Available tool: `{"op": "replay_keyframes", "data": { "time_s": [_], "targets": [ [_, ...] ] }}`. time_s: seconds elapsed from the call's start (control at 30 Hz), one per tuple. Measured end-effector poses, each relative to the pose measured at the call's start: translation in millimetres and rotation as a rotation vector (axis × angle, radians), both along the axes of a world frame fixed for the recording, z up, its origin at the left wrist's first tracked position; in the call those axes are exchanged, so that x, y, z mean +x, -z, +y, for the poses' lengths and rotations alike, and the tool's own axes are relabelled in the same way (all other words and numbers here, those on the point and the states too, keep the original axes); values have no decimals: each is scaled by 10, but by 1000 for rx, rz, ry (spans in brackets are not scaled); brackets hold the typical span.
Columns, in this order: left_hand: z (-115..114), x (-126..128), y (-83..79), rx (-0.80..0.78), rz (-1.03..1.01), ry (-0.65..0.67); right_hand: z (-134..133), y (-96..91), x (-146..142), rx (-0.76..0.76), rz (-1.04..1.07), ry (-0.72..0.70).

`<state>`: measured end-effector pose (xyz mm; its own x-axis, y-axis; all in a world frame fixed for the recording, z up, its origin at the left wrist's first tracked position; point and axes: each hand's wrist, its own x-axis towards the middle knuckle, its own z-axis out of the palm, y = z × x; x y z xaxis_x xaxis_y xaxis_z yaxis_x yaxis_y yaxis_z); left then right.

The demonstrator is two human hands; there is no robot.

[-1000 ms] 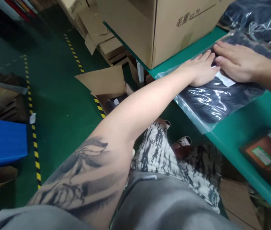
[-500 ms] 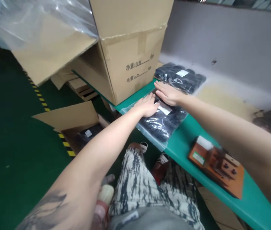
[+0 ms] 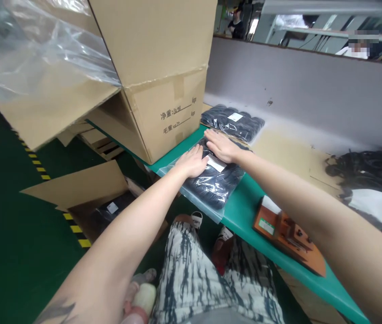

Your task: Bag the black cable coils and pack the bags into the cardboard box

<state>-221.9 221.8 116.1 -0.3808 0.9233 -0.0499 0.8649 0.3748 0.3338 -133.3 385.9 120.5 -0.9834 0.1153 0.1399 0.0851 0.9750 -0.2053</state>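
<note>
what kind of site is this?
Likely a factory packing station: both hands, left hand and right hand, press a bagged black item beside a shipping carton, above hazard-striped floor tape.

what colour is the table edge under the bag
Green, clearest in the head view: the table edge beneath the bag.

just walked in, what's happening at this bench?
A person presses both palms flat on a clear plastic bag of black items at the edge of the green table. The left hand and right hand sit side by side near its white label. Another filled bag lies behind, beside a cardboard box.
</note>
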Motion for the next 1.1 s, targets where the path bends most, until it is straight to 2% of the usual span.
{"op": "replay_keyframes", "data": {
  "time_s": [0.2,0.43,0.63,0.83,0.97,1.1],
  "targets": [
    [-7,-8,5,21,-1,4,-32,63,-58,-8,-69,-38],
    [-4,-46,31,67,-39,6,-184,54,-89,-53,-56,44],
    [-25,-62,13,151,-76,-3,-597,-89,174,-98,3,116],
    [-51,-71,92,261,-92,-187,-887,10,428,-135,-15,187],
    [-49,-59,5,311,-97,-204,-970,-29,451,-96,-36,174],
    [-117,-228,-110,339,-110,-227,-1149,-148,385,-77,-4,104]
  ]
}}
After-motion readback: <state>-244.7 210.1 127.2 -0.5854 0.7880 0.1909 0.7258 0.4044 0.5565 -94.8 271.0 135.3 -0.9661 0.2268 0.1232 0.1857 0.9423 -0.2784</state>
